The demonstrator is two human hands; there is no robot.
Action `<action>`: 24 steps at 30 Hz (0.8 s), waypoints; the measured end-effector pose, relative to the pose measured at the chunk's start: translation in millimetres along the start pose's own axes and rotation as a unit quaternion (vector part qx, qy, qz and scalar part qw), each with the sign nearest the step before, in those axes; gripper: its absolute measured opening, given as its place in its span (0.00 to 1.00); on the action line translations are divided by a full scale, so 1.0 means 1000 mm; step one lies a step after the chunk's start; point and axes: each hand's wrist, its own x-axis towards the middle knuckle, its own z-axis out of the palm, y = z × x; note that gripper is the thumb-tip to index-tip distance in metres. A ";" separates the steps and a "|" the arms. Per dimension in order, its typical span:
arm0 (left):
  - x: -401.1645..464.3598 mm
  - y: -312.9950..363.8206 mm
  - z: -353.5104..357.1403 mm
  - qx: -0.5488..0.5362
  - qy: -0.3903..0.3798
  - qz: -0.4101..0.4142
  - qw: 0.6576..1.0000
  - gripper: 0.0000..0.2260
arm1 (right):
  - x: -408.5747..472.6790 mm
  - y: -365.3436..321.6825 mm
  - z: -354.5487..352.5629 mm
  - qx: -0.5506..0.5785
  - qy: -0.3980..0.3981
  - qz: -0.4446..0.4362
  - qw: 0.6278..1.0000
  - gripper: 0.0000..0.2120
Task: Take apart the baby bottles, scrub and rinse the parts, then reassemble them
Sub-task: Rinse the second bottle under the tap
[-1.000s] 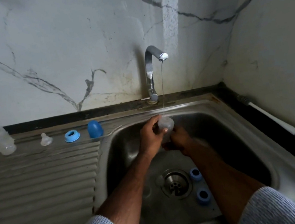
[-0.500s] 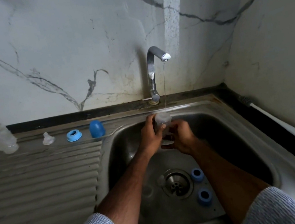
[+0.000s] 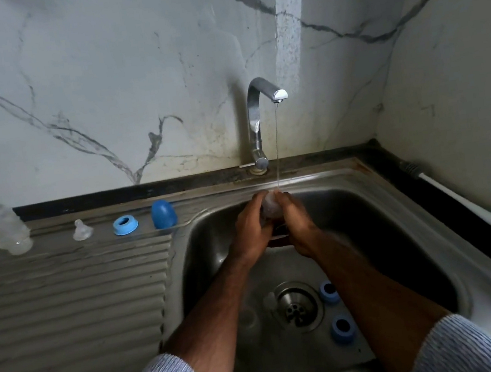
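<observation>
Both my hands are wrapped around a clear bottle body (image 3: 270, 206) over the sink basin, right under the thin stream from the tap (image 3: 260, 101). My left hand (image 3: 251, 227) grips its left side and my right hand (image 3: 298, 221) its right side; most of the bottle is hidden between them. On the drainboard stand another clear bottle (image 3: 2, 229), a clear teat (image 3: 81, 231), a blue screw ring (image 3: 125, 225) and a blue cap (image 3: 163, 213). Two more blue rings (image 3: 329, 292) (image 3: 342, 328) lie in the basin beside the drain (image 3: 297, 306).
The steel sink (image 3: 455, 254) sits in a corner of marbled walls. A ribbed drainboard (image 3: 63, 293) stretches to the left. A white-handled tool (image 3: 461, 202) lies along the right counter edge. A faint clear part (image 3: 270, 300) rests left of the drain.
My hands have closed in around the bottle from both sides and lifted it slightly toward the stream; it was more exposed a second ago.
</observation>
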 end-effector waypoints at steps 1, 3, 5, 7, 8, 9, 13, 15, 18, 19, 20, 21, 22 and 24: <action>0.000 0.000 0.000 -0.012 0.002 -0.012 1.000 0.23 | -0.001 0.001 0.000 -0.003 -0.011 -0.004 1.000 0.20; 0.000 0.001 -0.002 -0.040 0.014 -0.033 0.999 0.22 | -0.001 0.003 0.001 -0.015 -0.041 -0.036 0.998 0.17; 0.000 0.003 -0.001 -0.048 0.010 -0.030 0.998 0.22 | -0.001 0.002 0.004 -0.033 -0.049 -0.081 0.995 0.14; 0.000 0.004 0.003 -0.035 -0.010 -0.009 0.999 0.22 | 0.000 0.002 0.007 -0.039 -0.002 -0.099 0.994 0.12; 0.000 0.002 0.004 -0.031 -0.019 -0.006 0.999 0.21 | 0.001 0.002 0.009 -0.026 0.030 -0.087 0.995 0.13; 0.000 -0.002 0.006 -0.020 -0.027 -0.010 0.999 0.21 | 0.000 0.001 0.012 -0.005 0.056 -0.059 0.997 0.14; -0.001 0.002 0.008 -0.014 0.006 -0.034 0.999 0.19 | -0.002 -0.009 0.008 0.065 0.062 0.075 0.993 0.20; 0.002 0.011 0.014 -0.071 0.063 -0.091 0.991 0.22 | -0.003 -0.011 -0.005 -0.020 0.032 0.031 0.999 0.18; 0.004 0.019 0.021 -0.290 0.084 -0.248 0.920 0.21 | 0.002 -0.002 -0.021 -0.132 -0.049 -0.127 0.982 0.15; 0.006 0.019 0.020 -0.379 0.095 -0.286 0.875 0.19 | 0.005 0.003 -0.023 -0.141 -0.069 -0.175 0.972 0.17; 0.007 0.018 0.016 -0.452 0.110 -0.311 0.829 0.17 | 0.009 0.006 -0.023 -0.151 -0.079 -0.217 0.961 0.19; 0.007 0.016 0.012 -0.496 0.117 -0.326 0.796 0.17 | 0.011 0.010 -0.022 -0.168 -0.081 -0.252 0.950 0.20; 0.007 0.015 0.007 -0.509 0.112 -0.335 0.785 0.18 | 0.011 0.012 -0.019 -0.187 -0.079 -0.276 0.940 0.19; 0.006 0.012 0.000 -0.442 0.080 -0.348 0.823 0.22 | 0.011 0.013 -0.015 -0.201 -0.059 -0.292 0.933 0.13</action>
